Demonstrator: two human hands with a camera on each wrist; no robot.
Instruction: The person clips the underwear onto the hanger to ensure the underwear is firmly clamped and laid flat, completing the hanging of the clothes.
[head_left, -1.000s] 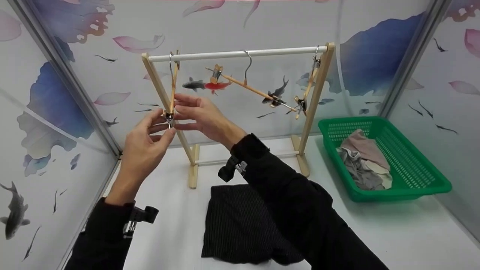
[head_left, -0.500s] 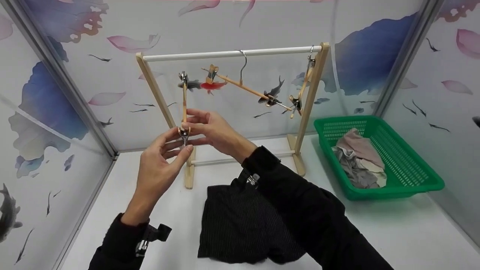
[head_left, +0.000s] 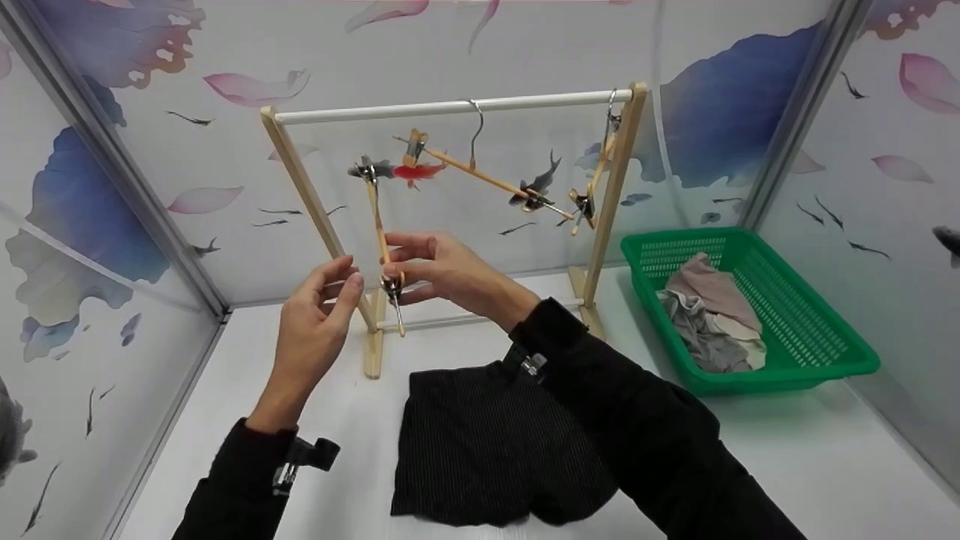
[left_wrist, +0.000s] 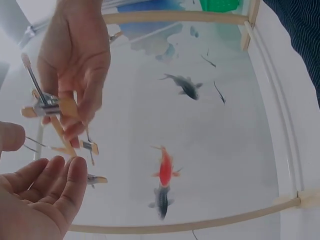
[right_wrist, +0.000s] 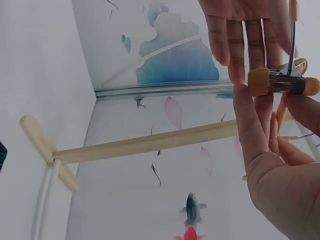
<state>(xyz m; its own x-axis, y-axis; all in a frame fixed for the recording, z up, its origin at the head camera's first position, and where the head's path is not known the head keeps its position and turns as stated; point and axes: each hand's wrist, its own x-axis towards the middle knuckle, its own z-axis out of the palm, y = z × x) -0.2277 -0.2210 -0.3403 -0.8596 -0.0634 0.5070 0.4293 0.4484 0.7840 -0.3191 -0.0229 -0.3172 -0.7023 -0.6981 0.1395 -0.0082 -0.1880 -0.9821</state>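
My right hand [head_left: 469, 276] grips a wooden clip hanger [head_left: 376, 214] near its lower metal clip [head_left: 391, 286], thumb and fingers round the bar. The hanger is off the rail and stands tilted in front of the rack, its other clip [head_left: 366, 169] at the top. My left hand [head_left: 315, 319] is just left of the lower clip, fingers loosely bent and holding nothing. In the left wrist view the left hand [left_wrist: 45, 200] lies palm up below the hanger. The right wrist view shows the clip [right_wrist: 280, 82] close by the right hand's fingers.
A rack with a white rail [head_left: 375, 112] bears two more clip hangers, one in the middle [head_left: 480, 177] and one at the right post [head_left: 598, 169]. Dark pinstriped shorts [head_left: 480, 450] lie flat in front. A green basket [head_left: 817, 375] at right holds crumpled cloths [head_left: 712, 315].
The hanger has come off the rail at the left and moved down and toward me. My left hand has let go of its lower clip, while the right hand keeps hold.
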